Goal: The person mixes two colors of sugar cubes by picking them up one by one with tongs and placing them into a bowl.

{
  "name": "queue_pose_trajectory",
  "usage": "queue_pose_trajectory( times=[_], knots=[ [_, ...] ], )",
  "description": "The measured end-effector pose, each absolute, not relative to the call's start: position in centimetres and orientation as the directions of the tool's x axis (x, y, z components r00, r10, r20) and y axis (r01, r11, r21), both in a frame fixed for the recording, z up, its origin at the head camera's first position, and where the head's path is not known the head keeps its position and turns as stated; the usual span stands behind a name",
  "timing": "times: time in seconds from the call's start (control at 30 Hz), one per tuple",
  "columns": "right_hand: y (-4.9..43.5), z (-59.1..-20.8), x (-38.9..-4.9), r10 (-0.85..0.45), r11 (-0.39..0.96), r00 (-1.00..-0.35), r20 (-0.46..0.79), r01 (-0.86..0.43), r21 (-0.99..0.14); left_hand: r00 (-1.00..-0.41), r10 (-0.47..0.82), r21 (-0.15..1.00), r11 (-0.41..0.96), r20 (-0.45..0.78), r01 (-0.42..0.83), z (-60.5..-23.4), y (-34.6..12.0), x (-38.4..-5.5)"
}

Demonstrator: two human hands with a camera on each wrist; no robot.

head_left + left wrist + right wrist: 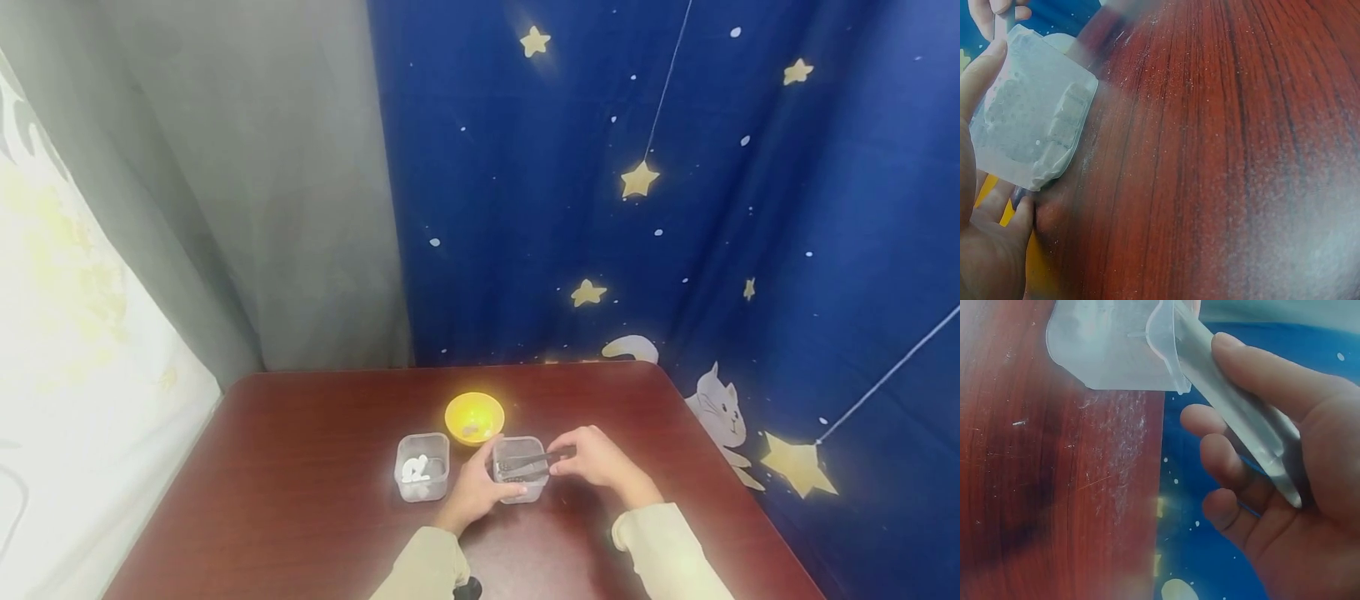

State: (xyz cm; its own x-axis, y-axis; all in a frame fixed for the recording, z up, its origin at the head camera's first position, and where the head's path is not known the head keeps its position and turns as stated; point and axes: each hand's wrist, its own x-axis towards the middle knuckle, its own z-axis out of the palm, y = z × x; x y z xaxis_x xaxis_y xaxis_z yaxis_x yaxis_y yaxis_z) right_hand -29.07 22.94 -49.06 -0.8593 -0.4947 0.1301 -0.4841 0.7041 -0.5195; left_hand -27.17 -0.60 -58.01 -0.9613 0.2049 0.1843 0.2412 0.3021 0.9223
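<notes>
My left hand [477, 487] holds a clear plastic container [531, 495] at its left side, thumb along the near wall and fingers at the far side. In my right hand [596, 460] are metal tongs [1235, 415], pinched between thumb and fingers. The tongs slant down leftward over the rim, their two arms inside the container. Small dark specks show in there, too small to identify. Through the container's wall, the left wrist view gives only a cloudy look at what lies inside.
Left of my left hand stands a second clear container [402, 492] with white pieces [415, 468] in it. A yellow bowl [459, 408] holding a few small pale pieces sits just behind both containers. The reddish-brown table [315, 467] ends at the curtains [525, 208].
</notes>
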Motion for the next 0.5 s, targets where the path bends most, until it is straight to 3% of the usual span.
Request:
queue_pose_trajectory(
  times=[0.5],
  knots=[
    [22.1,-50.5,-28.0,-0.441,0.748,-0.859,0.26,-0.512,-0.423,-0.958,0.207,0.917,0.306,0.198,0.256,-57.9,-0.7,-27.3]
  ],
)
